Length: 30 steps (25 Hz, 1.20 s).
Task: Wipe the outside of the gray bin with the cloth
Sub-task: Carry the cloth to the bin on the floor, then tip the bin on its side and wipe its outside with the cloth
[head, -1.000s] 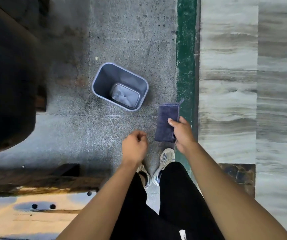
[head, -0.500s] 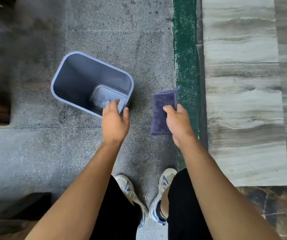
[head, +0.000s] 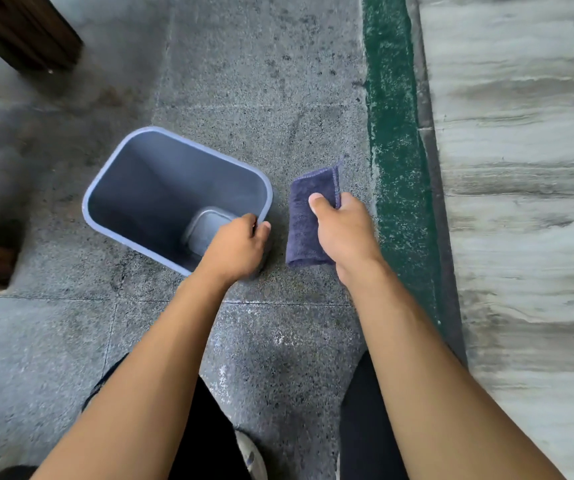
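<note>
— Where was the bin?

— The gray bin stood upright on the speckled stone floor, open end up, out ahead of the left hand and off to the left of the right hand. Its inside looked bare down to the bottom.

— Was the left hand on it?

— Yes. It gripped the near right corner of the rim, fingers curled over the edge into the bin and the thumb lying along the outside. How far the fingers reached down the inner wall was hard to tell, since the back of the hand covered them.

— And the cloth?

— The dark blue cloth was in the right hand, folded into a long strip. The thumb pressed on its top face and the other fingers wrapped under it, so it was pinched firmly. It hung in the air just beside the bin's right wall, apart from it, with a narrow gap of floor showing between them.

— So the hands were close together?

— Near each other, not touching; the cloth sat between them.

— What lay beyond the right hand?

— A green painted strip ran along the floor just to the right of that hand, and past it a pale streaked slab. Below both forearms were black trousers and the toe of a shoe.
</note>
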{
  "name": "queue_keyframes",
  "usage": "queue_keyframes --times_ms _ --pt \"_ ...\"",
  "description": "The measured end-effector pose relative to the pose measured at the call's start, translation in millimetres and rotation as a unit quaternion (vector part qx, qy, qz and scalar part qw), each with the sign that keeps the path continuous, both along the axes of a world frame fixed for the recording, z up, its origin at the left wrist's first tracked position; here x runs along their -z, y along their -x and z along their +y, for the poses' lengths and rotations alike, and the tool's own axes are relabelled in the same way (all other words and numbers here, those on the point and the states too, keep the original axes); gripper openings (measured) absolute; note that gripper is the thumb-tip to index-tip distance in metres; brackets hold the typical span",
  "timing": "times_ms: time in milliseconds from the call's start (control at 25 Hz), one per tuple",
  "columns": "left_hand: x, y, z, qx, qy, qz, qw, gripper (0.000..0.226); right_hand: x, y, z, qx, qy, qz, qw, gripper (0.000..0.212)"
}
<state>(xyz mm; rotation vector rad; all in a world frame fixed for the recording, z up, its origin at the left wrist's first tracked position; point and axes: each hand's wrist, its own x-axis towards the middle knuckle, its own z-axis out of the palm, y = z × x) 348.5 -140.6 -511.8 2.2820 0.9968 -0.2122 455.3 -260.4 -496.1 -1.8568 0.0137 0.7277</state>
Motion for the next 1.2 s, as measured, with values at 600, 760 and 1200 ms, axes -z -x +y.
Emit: queue_keyframes --times_ms 600,760,1200 --pt "-39 30 45 -0.131 -0.004 -0.132 0.983 0.041 -2 -21 11 -0.008 -0.072 -0.094 0.993 0.029" --pt "-49 54 67 -0.242 0.096 -0.230 0.938 0.038 -2 -15 8 -0.054 -0.052 -0.141 0.987 0.053" --pt "-54 57 52 -0.380 0.335 -0.314 0.803 0.029 -30 49 32 -0.170 -0.072 -0.238 0.953 0.021"
